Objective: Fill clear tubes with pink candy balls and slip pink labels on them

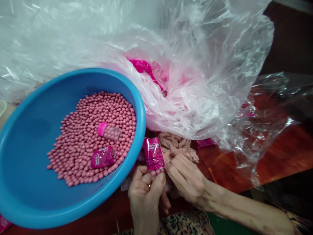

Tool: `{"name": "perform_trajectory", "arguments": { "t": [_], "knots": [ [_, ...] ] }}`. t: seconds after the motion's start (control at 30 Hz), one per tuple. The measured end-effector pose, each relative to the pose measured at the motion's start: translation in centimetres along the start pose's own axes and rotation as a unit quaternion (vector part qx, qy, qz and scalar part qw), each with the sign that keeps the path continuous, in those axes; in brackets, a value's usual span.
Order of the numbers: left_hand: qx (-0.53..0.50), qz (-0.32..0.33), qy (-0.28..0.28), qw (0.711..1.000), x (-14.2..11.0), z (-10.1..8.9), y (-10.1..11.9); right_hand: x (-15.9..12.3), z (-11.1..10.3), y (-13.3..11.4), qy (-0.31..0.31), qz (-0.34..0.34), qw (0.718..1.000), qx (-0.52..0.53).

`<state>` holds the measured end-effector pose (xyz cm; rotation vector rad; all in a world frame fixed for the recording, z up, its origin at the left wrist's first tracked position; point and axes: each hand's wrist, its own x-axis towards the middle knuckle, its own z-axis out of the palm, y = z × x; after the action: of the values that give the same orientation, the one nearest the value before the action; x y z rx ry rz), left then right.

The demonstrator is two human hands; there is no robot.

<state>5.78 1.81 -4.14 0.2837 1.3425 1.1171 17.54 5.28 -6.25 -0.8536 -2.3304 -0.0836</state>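
Observation:
My left hand (146,192) is closed, with thumb and fingers pinching the lower end of a small magenta candy packet (154,151). Pink candy balls (156,172) show at that lower end, just above the thumb. Right beside the packet is my right hand (184,179), its fingers curled together against a crumpled beige cloth (177,143); what they grip, if anything, is hidden. To the left, a large blue basin (31,195) holds many pink candy balls (97,111). On them lie a small clear tube with a pink cap (109,131) and another magenta packet (102,156).
A big clear plastic bag (207,107) sprawls behind the hands, with bright pink items (144,67) inside. Another magenta packet (205,143) lies under its edge. More clear plastic (266,137) covers part of the reddish-brown tabletop (225,166) at right.

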Motion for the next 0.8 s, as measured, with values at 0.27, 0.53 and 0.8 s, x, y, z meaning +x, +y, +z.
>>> {"name": "perform_trajectory", "arguments": {
  "t": [0.27,0.53,0.8],
  "knots": [
    [0.018,0.070,0.034,0.997,0.3,-0.1,0.1,1.2,-2.8,-0.8,-0.063,0.327,0.898,0.289],
    [0.034,-0.018,-0.042,0.998,-0.9,0.3,0.2,3.2,-2.6,-1.7,0.043,0.581,0.542,0.605],
    [0.166,0.081,-0.011,0.983,-1.3,-0.7,0.2,2.3,-1.7,-3.5,0.026,0.581,0.493,0.647]
  ]
}}
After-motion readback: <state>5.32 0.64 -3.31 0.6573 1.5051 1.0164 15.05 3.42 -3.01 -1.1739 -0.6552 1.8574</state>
